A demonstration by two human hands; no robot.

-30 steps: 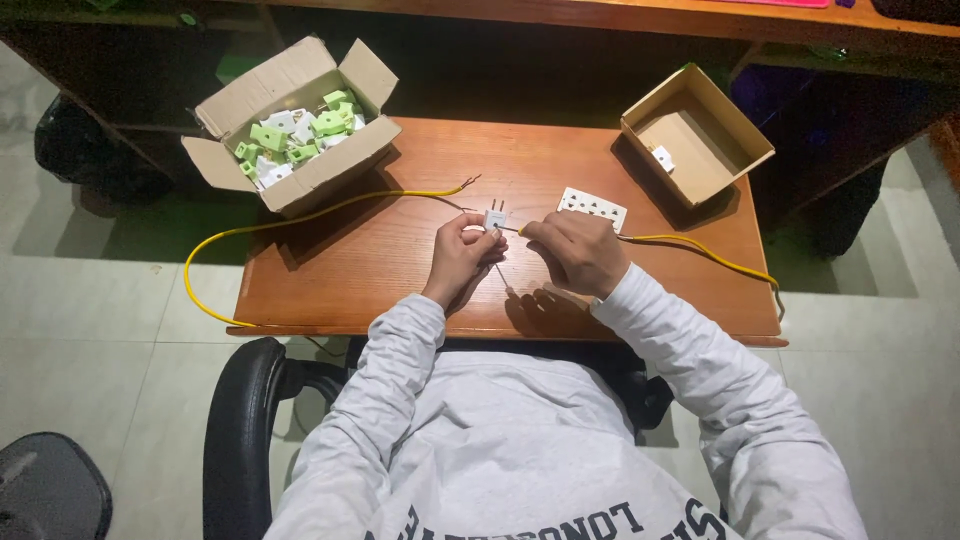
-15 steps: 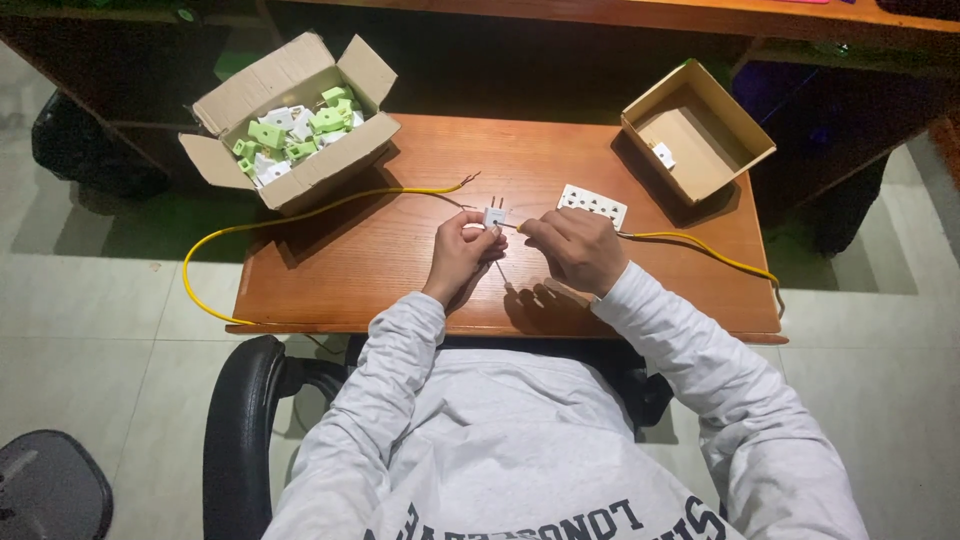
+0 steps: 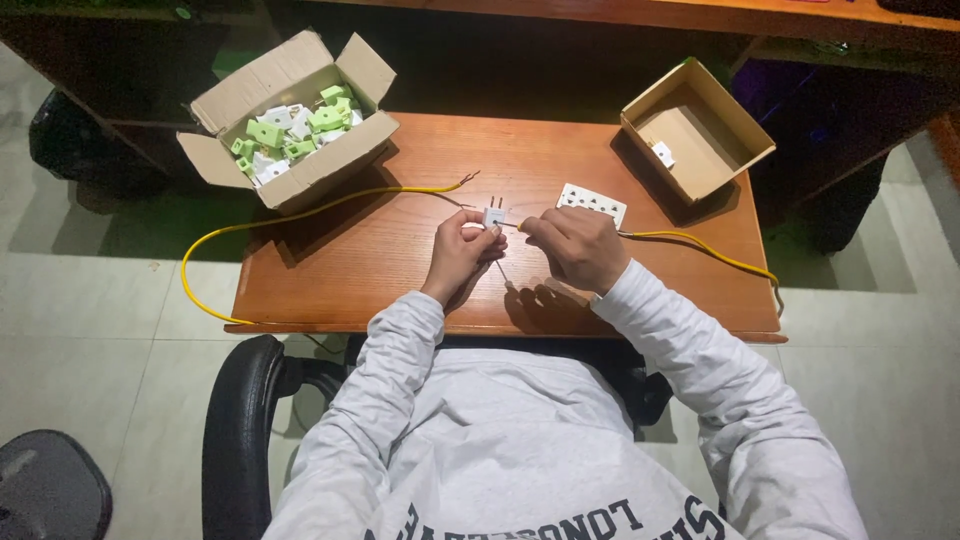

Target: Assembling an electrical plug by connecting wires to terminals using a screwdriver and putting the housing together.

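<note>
surface: wooden table (image 3: 380,260) over a pale tiled floor (image 3: 90,340)
left hand (image 3: 458,252): fingers pinch a small white plug (image 3: 493,216), prongs pointing far, at mid table
right hand (image 3: 580,248): fingers pressed together on the end of a yellow wire (image 3: 700,248) just right of the plug
far left: open box (image 3: 290,120) of green and white parts
far right: open box (image 3: 700,130), white socket plate (image 3: 592,203) near it

Two cardboard boxes (image 3: 300,150), two yellow wires (image 3: 300,210), one white socket plate (image 3: 592,203), one plug (image 3: 494,216)

Small assembly workshop: wooden desk (image 3: 380,250), boxed plug parts (image 3: 295,130).
</note>
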